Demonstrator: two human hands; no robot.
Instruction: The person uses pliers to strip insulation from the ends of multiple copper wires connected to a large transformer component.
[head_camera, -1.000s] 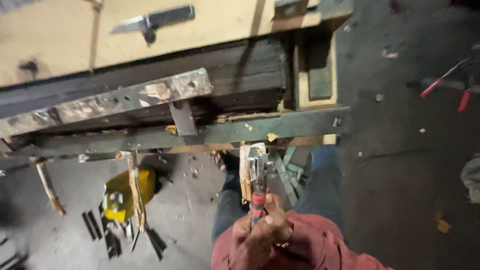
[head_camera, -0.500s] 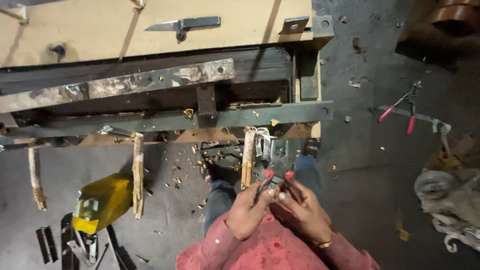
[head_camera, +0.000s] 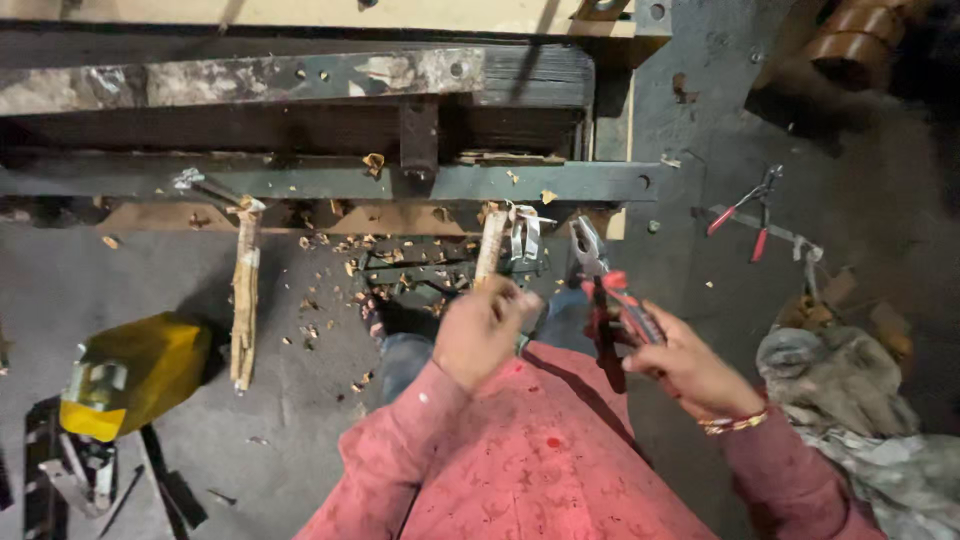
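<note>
Right hand (head_camera: 690, 370) closed around red-handled pliers (head_camera: 610, 290) (jaws parted); left hand (head_camera: 480, 330) pinches wooden strip (head_camera: 490, 250) below desk edge (head_camera: 330, 180); open floor (head_camera: 300, 420) left.

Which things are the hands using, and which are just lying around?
In use: right hand holds red-handled pliers; left hand grips wooden strip under the metal frame.

Lying about: yellow can, second pliers, rag pile, other wooden strip.

Left hand (head_camera: 482, 338) fingers curl away from camera; whether they grip the wooden stick (head_camera: 491, 250) cannot be told. Right hand (head_camera: 690, 372) hides the lower handles of the pliers (head_camera: 608, 285). Tabletop (head_camera: 300, 15) cut off at far edge. Cloth (head_camera: 860, 420) runs off right edge. Yellow can (head_camera: 135, 375) blurred.
</note>
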